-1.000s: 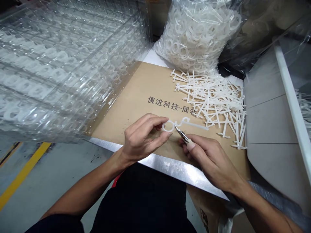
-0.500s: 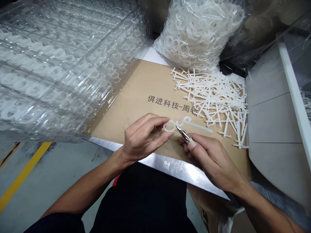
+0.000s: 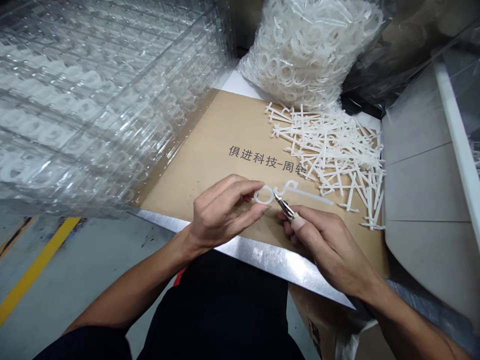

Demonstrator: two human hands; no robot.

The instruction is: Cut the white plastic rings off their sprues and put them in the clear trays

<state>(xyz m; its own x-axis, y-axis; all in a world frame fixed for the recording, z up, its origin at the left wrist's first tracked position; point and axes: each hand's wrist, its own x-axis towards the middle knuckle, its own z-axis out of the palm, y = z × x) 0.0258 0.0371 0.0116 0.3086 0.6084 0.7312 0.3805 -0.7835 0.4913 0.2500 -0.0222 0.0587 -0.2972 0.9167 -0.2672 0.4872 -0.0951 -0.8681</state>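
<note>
My left hand [image 3: 225, 212] pinches a white moulded plastic piece [image 3: 296, 194] by its ring end, between thumb and fingertips. The piece has a ring, a small hook-like curve and a long straight stem, and it lies almost flat over the cardboard. My right hand [image 3: 326, 245] grips small metal side cutters [image 3: 285, 207], with their tips against the piece just right of the ring. The cutter handles are mostly hidden in my fingers. To the right of my hands lies a loose pile of white plastic runners [image 3: 332, 150].
The work surface is a brown cardboard sheet [image 3: 210, 150] with dark printed characters, on a metal-edged table [image 3: 255, 255]. A bag of white rings [image 3: 307, 55] stands behind. Stacked clear plastic trays [image 3: 93, 100] rise at left. A grey panel [image 3: 420, 165] is at right; the floor is below left.
The whole scene drifts slightly in view as my head moves. My hands keep the same hold, and the cutter tips stay at the ring end of the piece.
</note>
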